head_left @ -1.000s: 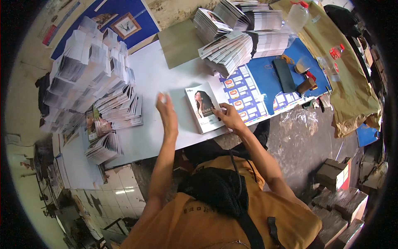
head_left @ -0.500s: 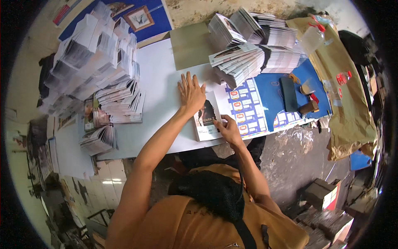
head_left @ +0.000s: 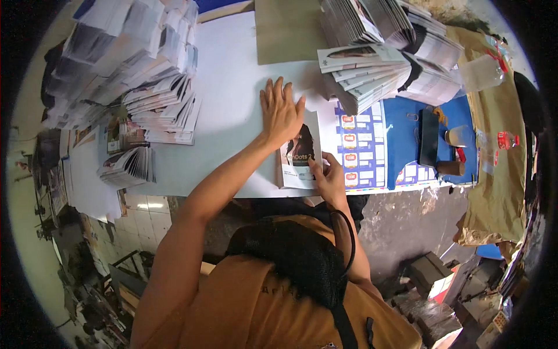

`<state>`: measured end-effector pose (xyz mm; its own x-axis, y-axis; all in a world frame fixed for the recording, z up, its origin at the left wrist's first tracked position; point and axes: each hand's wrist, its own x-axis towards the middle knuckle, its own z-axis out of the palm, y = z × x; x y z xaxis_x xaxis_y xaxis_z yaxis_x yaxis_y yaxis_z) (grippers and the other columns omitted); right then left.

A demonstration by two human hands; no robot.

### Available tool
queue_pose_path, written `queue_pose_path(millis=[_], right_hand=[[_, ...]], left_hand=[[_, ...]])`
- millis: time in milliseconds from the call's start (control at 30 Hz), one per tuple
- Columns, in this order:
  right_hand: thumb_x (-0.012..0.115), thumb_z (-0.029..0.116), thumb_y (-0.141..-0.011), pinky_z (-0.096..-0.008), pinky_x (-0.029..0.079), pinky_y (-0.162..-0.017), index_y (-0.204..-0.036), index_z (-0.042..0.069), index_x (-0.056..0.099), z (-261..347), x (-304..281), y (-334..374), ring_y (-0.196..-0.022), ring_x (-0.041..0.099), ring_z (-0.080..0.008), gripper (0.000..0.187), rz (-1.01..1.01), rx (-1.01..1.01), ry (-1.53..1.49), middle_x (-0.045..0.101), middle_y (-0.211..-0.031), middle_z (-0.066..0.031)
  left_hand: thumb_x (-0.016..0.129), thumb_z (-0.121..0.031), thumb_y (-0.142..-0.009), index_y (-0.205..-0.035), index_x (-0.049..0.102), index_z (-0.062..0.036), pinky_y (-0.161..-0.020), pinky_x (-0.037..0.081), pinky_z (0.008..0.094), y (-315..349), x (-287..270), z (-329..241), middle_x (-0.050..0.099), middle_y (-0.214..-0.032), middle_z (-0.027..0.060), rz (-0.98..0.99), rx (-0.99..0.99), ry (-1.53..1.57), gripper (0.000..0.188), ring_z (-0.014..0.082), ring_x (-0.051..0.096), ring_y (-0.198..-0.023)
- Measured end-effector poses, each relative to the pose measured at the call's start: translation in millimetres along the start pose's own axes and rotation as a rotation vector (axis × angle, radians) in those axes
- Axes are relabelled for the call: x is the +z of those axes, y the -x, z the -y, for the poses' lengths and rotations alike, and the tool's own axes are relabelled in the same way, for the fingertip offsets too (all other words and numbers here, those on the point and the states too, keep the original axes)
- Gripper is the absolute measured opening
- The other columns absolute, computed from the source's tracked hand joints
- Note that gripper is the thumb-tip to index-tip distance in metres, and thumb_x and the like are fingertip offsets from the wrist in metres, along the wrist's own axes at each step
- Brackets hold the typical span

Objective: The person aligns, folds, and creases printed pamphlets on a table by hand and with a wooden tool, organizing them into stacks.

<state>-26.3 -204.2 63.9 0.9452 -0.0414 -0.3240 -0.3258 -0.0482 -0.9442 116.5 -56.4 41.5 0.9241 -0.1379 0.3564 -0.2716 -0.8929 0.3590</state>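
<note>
A small stack of white booklets [head_left: 297, 157] lies on the white-topped table [head_left: 226, 116] in front of me; its top cover shows a dark-haired figure. My left hand [head_left: 281, 113] rests flat across the stack's far left corner, fingers apart and reaching past it onto the tabletop. At the near right edge, my right hand [head_left: 330, 179] grips the stack with its thumb over the top cover. The fingertips of that hand are partly hidden by the edge.
Tall piles of booklets [head_left: 116, 52] stand at the left, with fanned booklets [head_left: 165, 107] beside them. More booklet bundles [head_left: 372, 72] sit far right. A blue sheet [head_left: 401, 131] carries a dark flat case [head_left: 428, 136] and a cup [head_left: 457, 136]. Brown paper [head_left: 494, 192] hangs beyond, near a red-capped bottle [head_left: 483, 72].
The view has shifted, so the table's far end sits higher in the picture. Both hands keep nearly the same places on the booklet stack.
</note>
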Motion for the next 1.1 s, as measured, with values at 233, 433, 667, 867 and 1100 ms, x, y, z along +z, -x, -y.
queue_pose_path(millis=[233,433,667,867,1100], right_hand=[[0.066,0.016,-0.094,-0.0271,0.044,-0.054,-0.116,-0.008,0.061,-13,2,-1,-0.062,0.056,-0.0084,0.033,-0.019,-0.071,0.058,0.068,-0.076,-0.0085],[0.068,0.018,-0.094,-0.0256,0.042,-0.054,-0.114,-0.006,0.062,-9,-2,0,-0.062,0.055,-0.0070,0.032,-0.007,-0.016,0.044,0.066,-0.073,-0.0045],[0.067,0.018,-0.094,-0.0245,0.038,-0.055,-0.115,-0.005,0.062,-5,3,-1,-0.062,0.051,-0.0062,0.031,-0.006,0.027,0.088,0.063,-0.071,-0.0019],[0.065,0.018,-0.095,-0.0276,0.041,-0.051,-0.117,-0.007,0.060,-12,-1,-2,-0.059,0.053,-0.0076,0.035,0.004,0.000,0.097,0.066,-0.070,-0.0090],[0.061,0.013,-0.097,-0.0249,0.041,-0.055,-0.118,-0.006,0.059,6,2,3,-0.065,0.050,-0.0055,0.028,0.024,0.064,0.099,0.067,-0.077,-0.0072]], left_hand=[[0.046,-0.047,-0.100,-0.139,0.039,0.0074,-0.114,0.013,0.0694,-1,-11,4,0.030,-0.152,0.0270,-0.013,0.058,0.146,0.067,0.0476,0.017,-0.146],[0.038,-0.055,-0.101,-0.149,0.026,0.0121,-0.116,0.001,0.0669,20,-46,-36,0.018,-0.160,0.0292,0.247,0.214,-0.089,0.084,0.0419,0.006,-0.151],[0.041,-0.056,-0.100,-0.149,0.025,0.0132,-0.117,0.006,0.0650,42,-33,-18,0.020,-0.158,0.0303,0.337,0.131,-0.029,0.086,0.0404,0.009,-0.151],[0.041,-0.059,-0.099,-0.144,0.032,0.0150,-0.118,0.011,0.0627,48,-23,-17,0.028,-0.155,0.0302,0.246,0.152,0.003,0.087,0.0392,0.017,-0.150],[0.044,-0.058,-0.098,-0.142,0.039,0.0139,-0.117,0.013,0.0614,48,-26,-19,0.031,-0.154,0.0290,0.191,0.164,-0.040,0.084,0.0369,0.020,-0.149]])
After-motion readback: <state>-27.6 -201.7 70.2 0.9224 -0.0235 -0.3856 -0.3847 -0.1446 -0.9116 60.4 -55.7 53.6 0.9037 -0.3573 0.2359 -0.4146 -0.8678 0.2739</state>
